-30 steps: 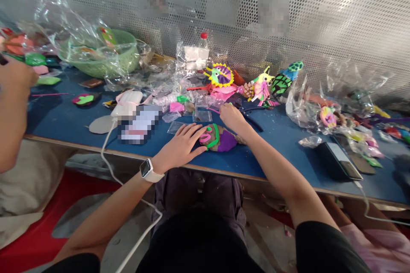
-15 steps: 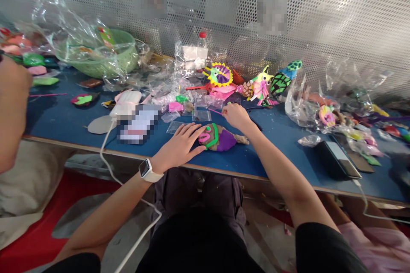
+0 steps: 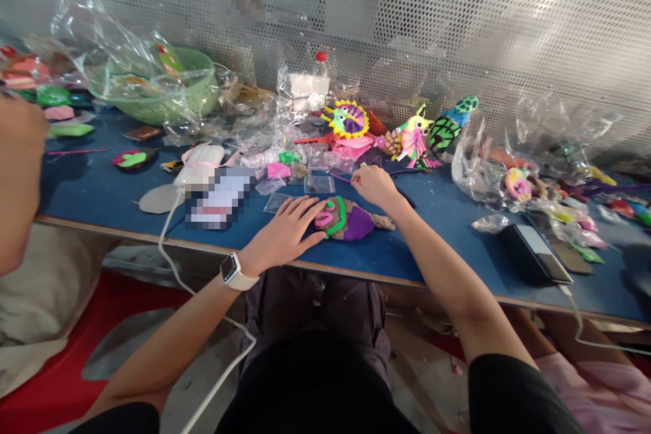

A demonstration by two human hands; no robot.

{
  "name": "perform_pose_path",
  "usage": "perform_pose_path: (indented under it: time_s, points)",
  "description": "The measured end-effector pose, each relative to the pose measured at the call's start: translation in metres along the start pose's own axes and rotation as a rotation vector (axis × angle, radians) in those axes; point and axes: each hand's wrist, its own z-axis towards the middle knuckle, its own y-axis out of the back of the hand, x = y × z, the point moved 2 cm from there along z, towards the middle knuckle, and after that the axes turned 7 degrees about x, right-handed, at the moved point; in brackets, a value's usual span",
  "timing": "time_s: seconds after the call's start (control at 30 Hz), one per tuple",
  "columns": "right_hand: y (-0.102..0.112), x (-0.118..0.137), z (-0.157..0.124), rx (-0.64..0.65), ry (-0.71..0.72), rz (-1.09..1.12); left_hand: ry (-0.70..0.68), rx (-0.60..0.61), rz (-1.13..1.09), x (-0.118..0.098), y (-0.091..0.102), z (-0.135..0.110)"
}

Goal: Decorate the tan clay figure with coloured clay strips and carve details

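My left hand lies flat on the blue table with its fingers stretched out, thumb and fingertips at the left end of a clay fish-like figure. Grey-brown and purple clay covers the figure, with a green band and pink loops, and a brown tail end points right. Behind it, my right hand is closed around the end of a thin pink stick. A speck of green shows beside its fingers; what it is I cannot tell. Small clear plastic packets lie close to the stick.
A pixelated phone and a cabled white device lie left. Finished clay figures stand at the back. A green basket holds plastic bags. A dark phone-like device sits right. A co-worker's arm is at far left.
My right hand has shifted very slightly to the left with the pink stick. The left hand and the clay figure stay where they were.
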Motion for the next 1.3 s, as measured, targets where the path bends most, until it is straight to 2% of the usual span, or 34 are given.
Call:
perform_pose_path:
  time_s: [0.57,0.77,0.93,1.1,1.3]
  points:
    - [0.008,0.008,-0.008,0.049,-0.02,-0.044,-0.002,-0.004,-0.003,0.001,0.0,-0.001]
    - [0.008,0.009,-0.009,0.05,-0.026,-0.065,0.011,-0.085,0.049,0.004,-0.002,0.001]
    - [0.008,0.008,-0.008,0.066,-0.024,-0.065,0.031,-0.159,0.088,0.005,0.007,0.007]
    - [0.008,0.008,-0.007,0.071,-0.006,-0.084,0.063,-0.16,0.173,0.012,0.024,0.037]
    - [0.009,0.009,-0.008,0.07,-0.005,-0.08,0.14,-0.081,0.33,0.028,0.04,0.101]
